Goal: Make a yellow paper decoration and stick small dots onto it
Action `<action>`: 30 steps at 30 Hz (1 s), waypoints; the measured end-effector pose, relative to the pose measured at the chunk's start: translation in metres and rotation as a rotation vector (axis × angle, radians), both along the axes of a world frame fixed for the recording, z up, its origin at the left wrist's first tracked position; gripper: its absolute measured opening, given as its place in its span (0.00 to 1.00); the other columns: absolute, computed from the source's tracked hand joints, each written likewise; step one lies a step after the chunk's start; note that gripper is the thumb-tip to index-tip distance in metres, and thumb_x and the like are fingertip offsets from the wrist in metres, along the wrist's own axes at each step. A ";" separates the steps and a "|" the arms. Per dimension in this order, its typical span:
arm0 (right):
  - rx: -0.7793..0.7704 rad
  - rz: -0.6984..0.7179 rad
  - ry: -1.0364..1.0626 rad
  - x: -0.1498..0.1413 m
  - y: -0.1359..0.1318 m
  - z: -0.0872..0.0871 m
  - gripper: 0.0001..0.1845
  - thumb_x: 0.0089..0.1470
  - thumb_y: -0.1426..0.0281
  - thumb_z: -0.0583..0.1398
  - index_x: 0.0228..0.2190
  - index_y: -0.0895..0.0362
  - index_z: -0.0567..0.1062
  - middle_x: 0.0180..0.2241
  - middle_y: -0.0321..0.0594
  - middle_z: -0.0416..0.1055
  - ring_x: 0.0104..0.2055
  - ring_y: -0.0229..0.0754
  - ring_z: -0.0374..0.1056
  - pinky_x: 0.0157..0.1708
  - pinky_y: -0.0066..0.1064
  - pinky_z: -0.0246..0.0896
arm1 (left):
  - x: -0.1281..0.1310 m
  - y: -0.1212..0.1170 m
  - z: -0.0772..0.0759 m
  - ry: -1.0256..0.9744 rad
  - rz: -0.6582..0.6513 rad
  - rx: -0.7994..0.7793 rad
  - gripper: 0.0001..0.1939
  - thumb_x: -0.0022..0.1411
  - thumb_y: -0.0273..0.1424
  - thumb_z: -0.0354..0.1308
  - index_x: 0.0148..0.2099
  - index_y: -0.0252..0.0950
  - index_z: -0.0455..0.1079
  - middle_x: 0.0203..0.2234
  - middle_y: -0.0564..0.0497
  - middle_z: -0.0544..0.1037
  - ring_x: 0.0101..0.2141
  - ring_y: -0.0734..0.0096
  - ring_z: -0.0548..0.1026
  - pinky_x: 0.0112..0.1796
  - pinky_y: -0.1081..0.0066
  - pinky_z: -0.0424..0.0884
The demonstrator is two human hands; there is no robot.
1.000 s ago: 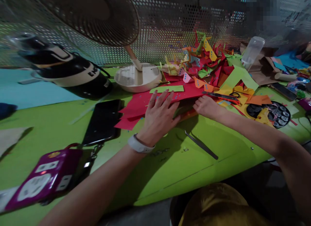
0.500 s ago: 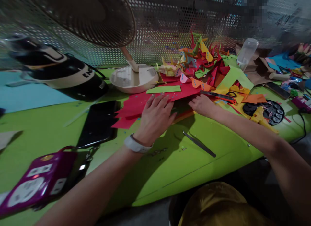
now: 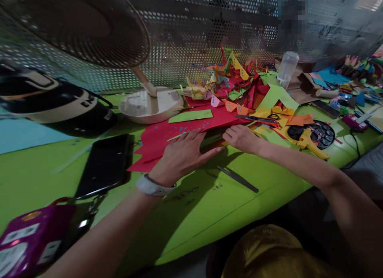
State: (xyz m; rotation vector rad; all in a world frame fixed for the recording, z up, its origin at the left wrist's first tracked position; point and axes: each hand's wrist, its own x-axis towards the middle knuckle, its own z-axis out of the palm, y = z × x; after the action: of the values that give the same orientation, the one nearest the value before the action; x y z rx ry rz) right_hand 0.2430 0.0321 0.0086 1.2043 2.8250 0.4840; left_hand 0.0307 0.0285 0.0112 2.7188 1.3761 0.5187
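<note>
My left hand (image 3: 182, 154), with a pale watch band on the wrist, lies on the red paper (image 3: 155, 140), fingers stretched and thumb out to the right. A thin light green strip shows by its fingertips. My right hand (image 3: 241, 138) is closed, fingers curled, near the raised front edge of the red paper. Whatever is in its fingers is hidden. Between the hands is a dark gap under that edge. A light green paper piece (image 3: 191, 116) lies on the red paper, and a box cutter (image 3: 257, 119) rests behind my right hand. Tweezers (image 3: 237, 178) lie in front.
At left are a phone (image 3: 104, 166), a purple power strip (image 3: 38, 234) and a black bottle (image 3: 60, 102). The fan base (image 3: 151, 114) stands behind. Folded coloured paper (image 3: 236, 82) is heaped at the back. A yellow glue gun (image 3: 308, 140) lies on a black round tray at right.
The view has swung right. My right hand has come back from the box cutter toward me, still curled. My left thumb is stretched further out, and more red paper shows around that hand.
</note>
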 end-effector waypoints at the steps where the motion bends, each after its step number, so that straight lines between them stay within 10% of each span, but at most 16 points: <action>1: 0.004 0.002 0.001 0.003 -0.004 0.001 0.16 0.65 0.80 0.46 0.43 0.63 0.72 0.40 0.50 0.75 0.42 0.46 0.68 0.39 0.36 0.58 | 0.001 -0.001 0.004 0.118 0.046 -0.046 0.42 0.62 0.58 0.48 0.60 0.25 0.66 0.57 0.28 0.71 0.56 0.34 0.69 0.53 0.42 0.65; 11: 0.086 0.044 0.118 0.033 -0.044 0.006 0.16 0.65 0.79 0.46 0.40 0.62 0.73 0.36 0.48 0.77 0.37 0.43 0.70 0.38 0.36 0.61 | -0.002 -0.010 0.027 0.058 -0.216 -0.008 0.22 0.64 0.44 0.52 0.51 0.37 0.77 0.58 0.40 0.72 0.59 0.46 0.67 0.58 0.49 0.62; 22: 0.149 0.099 0.483 0.077 -0.072 0.027 0.10 0.63 0.68 0.56 0.36 0.57 0.77 0.33 0.42 0.80 0.36 0.43 0.73 0.44 0.40 0.67 | -0.022 -0.023 0.071 -0.219 -0.671 0.063 0.14 0.66 0.36 0.56 0.51 0.54 0.76 0.39 0.52 0.84 0.37 0.62 0.83 0.37 0.66 0.80; 30: -0.097 -0.087 1.189 0.122 -0.096 0.059 0.04 0.53 0.68 0.67 0.33 0.53 0.81 0.33 0.36 0.81 0.36 0.38 0.77 0.38 0.31 0.72 | -0.042 -0.024 0.077 -0.351 -0.581 0.156 0.18 0.66 0.36 0.56 0.56 0.59 0.72 0.44 0.58 0.82 0.44 0.65 0.81 0.52 0.65 0.73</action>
State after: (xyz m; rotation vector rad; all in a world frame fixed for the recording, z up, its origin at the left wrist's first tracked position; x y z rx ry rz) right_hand 0.3650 -0.0637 0.0672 2.0733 3.5101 -0.6083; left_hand -0.0113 0.0041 0.0878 2.7688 0.4516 1.0033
